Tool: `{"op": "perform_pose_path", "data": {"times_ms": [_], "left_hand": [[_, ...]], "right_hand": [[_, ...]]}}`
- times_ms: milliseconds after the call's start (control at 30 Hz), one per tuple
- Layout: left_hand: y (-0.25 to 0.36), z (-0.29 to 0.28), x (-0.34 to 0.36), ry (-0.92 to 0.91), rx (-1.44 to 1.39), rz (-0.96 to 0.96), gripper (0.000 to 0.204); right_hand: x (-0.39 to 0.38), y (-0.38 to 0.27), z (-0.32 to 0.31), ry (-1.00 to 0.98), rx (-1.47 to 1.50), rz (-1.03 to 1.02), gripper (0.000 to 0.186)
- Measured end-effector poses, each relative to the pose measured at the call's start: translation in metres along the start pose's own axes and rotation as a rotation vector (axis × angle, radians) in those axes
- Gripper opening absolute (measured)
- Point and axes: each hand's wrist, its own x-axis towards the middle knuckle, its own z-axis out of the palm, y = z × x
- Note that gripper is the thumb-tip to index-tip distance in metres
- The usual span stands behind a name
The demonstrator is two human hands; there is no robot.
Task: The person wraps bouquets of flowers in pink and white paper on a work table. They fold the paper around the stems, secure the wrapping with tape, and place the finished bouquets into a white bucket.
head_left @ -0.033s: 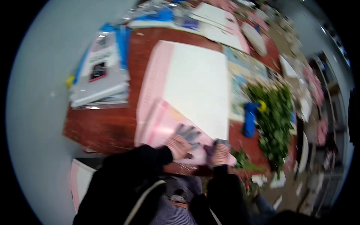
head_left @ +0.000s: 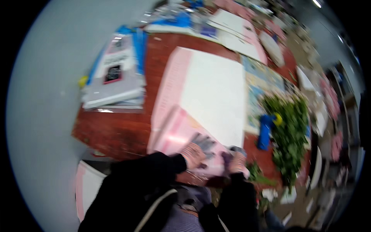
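A large white sheet of wrapping paper [head_left: 214, 92] with a pink printed border lies on the red table. Its near left part is covered by a glossy pink wrapper [head_left: 176, 135], running slantwise down to the right. My left hand [head_left: 200, 150], in a grey and orange knit glove, rests flat on this wrapper with fingers spread. Beside it, at the near right corner, my right hand [head_left: 235, 159] wears a matching glove. Its fingers curl around the wrapper's edge; blur and the hand itself hide the exact grip.
On the red table [head_left: 112, 131], packaged sleeves [head_left: 116, 77] are stacked at the left. A leafy bunch of pale flowers [head_left: 290, 135] lies at the right, with a blue tool [head_left: 264, 133] with a yellow end beside it. More white and pink sheets [head_left: 239, 40] lie at the back.
The whole scene sits slightly further right and lower in the picture as the head view shifts. Both hands keep their places on the wrapper.
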Motion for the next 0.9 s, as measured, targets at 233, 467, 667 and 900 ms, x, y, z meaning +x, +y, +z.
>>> {"op": "perform_pose_path", "data": {"times_ms": [233, 467, 667, 900], "left_hand": [[-0.182, -0.093, -0.129, -0.022, 0.096, -0.8, 0.029], [-0.327, -0.038, -0.23, -0.203, 0.29, -1.097, 0.03], [-0.333, -0.06, -0.236, -0.042, 0.149, -1.057, 0.027], [-0.393, -0.004, -0.294, 0.018, 0.069, -1.124, 0.036]], "right_hand": [[0.022, 0.028, -0.008, -0.604, 0.254, -0.376, 0.084], [-0.055, 0.044, 0.043, -0.423, 0.395, -0.269, 0.075], [-0.129, 0.004, -0.034, -0.262, 0.323, -0.124, 0.069], [-0.148, -0.004, -0.041, -0.115, 0.592, 0.065, 0.074]]}}
